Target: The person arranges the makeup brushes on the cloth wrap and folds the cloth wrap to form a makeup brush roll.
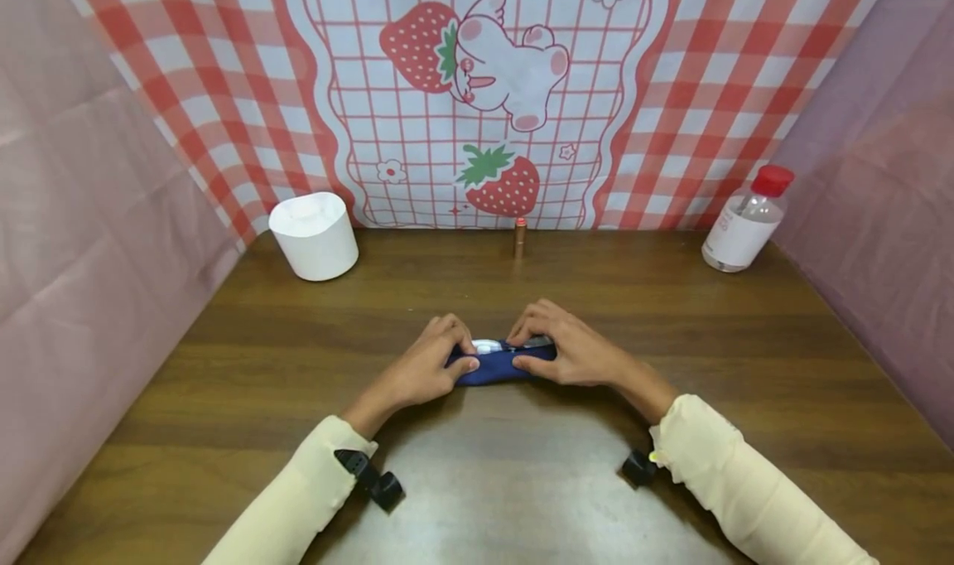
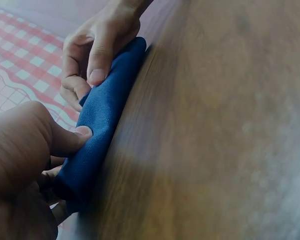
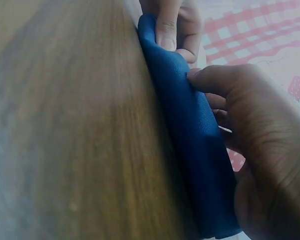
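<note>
A long, dark blue leather-like pouch (image 1: 495, 368) lies on the wooden table in front of the person, its upper side parted. Inside the opening, something white and looped (image 1: 487, 346) shows between the hands. The left hand (image 1: 435, 361) pinches the pouch's left part, thumb on the near side and fingers over the far side. At the other end, the right hand (image 1: 570, 345) holds it the same way. Its smooth near face (image 2: 102, 112) fills the space between both thumbs in the left wrist view. From the right wrist, the blue surface (image 3: 189, 135) looks rounded, close along the tabletop.
A white open-topped container (image 1: 316, 242) stands at the back left. A small copper-coloured tube (image 1: 520, 240) is upright at the back middle. On the back right stands a clear bottle (image 1: 745, 225) with a red cap. A checked strawberry cloth (image 1: 492, 134) hangs behind the table.
</note>
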The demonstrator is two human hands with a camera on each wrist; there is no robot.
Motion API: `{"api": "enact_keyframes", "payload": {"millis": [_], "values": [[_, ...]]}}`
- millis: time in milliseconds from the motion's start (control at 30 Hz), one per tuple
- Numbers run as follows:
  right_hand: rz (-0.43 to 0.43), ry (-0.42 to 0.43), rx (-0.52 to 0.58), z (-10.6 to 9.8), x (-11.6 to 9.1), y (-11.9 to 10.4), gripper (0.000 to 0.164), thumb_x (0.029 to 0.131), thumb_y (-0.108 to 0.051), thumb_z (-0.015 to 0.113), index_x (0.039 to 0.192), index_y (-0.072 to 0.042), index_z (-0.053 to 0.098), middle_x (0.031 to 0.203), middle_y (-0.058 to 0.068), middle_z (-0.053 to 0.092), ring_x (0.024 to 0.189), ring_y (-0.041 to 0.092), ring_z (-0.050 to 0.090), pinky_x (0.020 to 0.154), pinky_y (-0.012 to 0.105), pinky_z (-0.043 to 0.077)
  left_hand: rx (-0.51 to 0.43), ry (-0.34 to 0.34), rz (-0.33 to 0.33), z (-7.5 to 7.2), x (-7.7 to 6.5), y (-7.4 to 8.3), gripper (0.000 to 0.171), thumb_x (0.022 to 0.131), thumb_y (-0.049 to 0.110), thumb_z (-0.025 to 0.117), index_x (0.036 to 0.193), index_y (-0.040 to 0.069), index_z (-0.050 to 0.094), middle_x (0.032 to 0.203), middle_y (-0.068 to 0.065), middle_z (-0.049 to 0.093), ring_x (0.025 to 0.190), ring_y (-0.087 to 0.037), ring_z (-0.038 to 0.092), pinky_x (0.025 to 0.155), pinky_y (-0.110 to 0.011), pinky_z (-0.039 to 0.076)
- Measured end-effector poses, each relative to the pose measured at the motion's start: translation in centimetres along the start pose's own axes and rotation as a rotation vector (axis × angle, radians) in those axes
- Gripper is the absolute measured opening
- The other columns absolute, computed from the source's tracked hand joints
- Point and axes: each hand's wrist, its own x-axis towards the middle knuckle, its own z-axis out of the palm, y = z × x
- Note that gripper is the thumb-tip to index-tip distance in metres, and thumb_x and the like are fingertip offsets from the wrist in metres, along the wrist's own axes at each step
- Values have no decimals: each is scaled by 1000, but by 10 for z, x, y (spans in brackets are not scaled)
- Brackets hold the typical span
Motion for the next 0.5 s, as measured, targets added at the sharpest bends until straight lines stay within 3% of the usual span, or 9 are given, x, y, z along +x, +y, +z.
{"api": "enact_keyframes", "payload": {"millis": [267,500], "values": [[-57,-32,-33,6,3,-2,15,94,-31,69,102,-19,71,110,-9,58,107,11,50,90,35,46,38,-2,-9,-1,-3,0,10,93,12,72,90,10,63,104,-2,53,102,-23,47,93,-41,41],[-11,-25,-66,9,0,-3,17,93,-33,68,106,-21,68,111,-11,58,106,9,50,89,34,47,40,1,-10,2,-4,-2,9,94,14,72,91,11,63,104,-2,54,103,-23,48,93,-41,41]]}}
